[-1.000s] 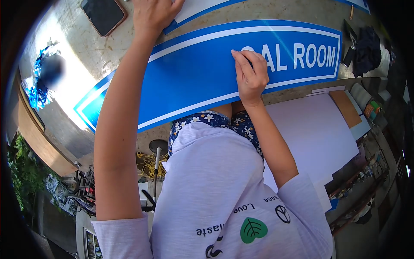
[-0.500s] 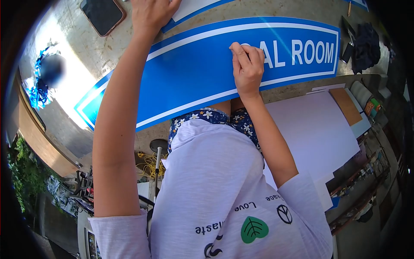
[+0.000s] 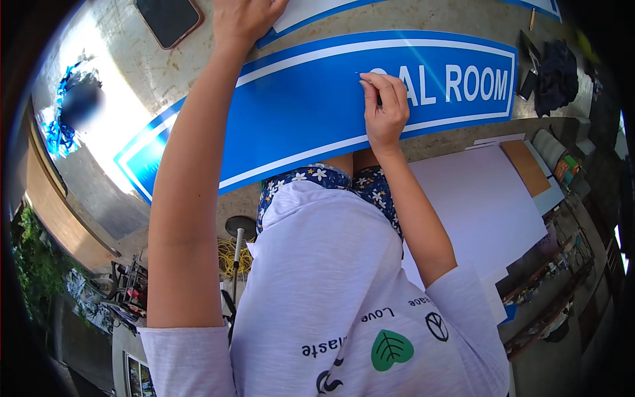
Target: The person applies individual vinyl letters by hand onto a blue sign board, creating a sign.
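A long blue sign [image 3: 297,132] with a white border lies across the work table, with white letters reading "AL ROOM" [image 3: 477,84] on its right part. Over the sign is my right hand [image 3: 387,116], its thumb and fingertips pinched together beside a partly covered white letter [image 3: 378,71]. Whatever sits in that pinch is too small to make out. My left hand [image 3: 246,20] is at the top edge of the view, beside the corner of a second blue-and-white sign [image 3: 311,16]; its fingers are mostly cut off by the frame.
A phone [image 3: 169,20] lies on the table [image 3: 119,205] at upper left, above a tangle of blue strips [image 3: 59,126]. Dark cloth [image 3: 557,76] is at the right end. Large white sheets [image 3: 473,205] and a brown board [image 3: 524,167] are lower right. Yellow cord [image 3: 235,255] lies below.
The view has shifted slightly. My right hand has moved a little right and down, its fingers still pinched, and more of the partly covered letter shows. My left hand stays near the second sign.
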`<state>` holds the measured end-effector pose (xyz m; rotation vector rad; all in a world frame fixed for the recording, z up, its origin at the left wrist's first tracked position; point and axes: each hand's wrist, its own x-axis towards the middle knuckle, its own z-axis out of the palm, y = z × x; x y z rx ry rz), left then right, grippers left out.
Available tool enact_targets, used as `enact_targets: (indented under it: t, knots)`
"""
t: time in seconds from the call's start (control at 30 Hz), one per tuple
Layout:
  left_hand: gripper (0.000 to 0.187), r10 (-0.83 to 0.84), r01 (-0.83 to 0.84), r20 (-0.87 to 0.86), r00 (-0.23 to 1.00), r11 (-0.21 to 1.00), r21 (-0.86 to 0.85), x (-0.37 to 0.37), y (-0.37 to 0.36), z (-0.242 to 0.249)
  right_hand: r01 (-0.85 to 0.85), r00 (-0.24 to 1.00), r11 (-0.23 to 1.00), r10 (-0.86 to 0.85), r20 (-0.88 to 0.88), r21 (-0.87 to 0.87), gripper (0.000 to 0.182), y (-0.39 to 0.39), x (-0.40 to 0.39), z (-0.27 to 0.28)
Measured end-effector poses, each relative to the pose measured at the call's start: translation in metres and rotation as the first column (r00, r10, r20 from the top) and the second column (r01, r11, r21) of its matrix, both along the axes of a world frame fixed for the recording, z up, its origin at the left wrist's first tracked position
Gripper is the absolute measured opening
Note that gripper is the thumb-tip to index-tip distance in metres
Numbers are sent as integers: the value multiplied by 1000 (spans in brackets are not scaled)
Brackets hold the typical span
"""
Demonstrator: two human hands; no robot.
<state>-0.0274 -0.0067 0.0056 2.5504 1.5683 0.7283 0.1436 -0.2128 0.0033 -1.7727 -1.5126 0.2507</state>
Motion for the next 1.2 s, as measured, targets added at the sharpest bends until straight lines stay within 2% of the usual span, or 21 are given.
enact_targets:
  t: [0.07,0.37,0.6,0.7,0.77,0.9,1.0,1.2]
  knots:
    - [60,18,-19,-18,1000,999,-46,0,-1,1,-20,996,1000,19,82,8,10,2,0,1]
    - [60,15,-15,-5,1000,999,-51,0,0,0,-36,983,999,35,182,2,13,3,0,-2]
    - [59,7,-7,-3,1000,999,-41,0,1,1,-42,984,999,46,174,-25,15,5,1,-4]
    - [59,1,-1,6,1000,998,-59,0,0,2,-69,992,995,77,103,-77,12,4,2,-2]
    - [58,-2,2,6,1000,998,-57,0,0,3,-22,999,986,13,-52,-163,11,5,2,2]
    - [58,-4,5,9,1000,999,-37,1,0,4,-14,999,982,4,-54,-191,13,10,0,11]
    - [57,1,0,6,1000,999,-33,1,-1,5,2,999,995,2,44,-100,13,14,-4,9]
    - [57,33,-32,5,999,998,-60,1,-2,5,34,997,991,-23,80,-130,10,19,-4,5]
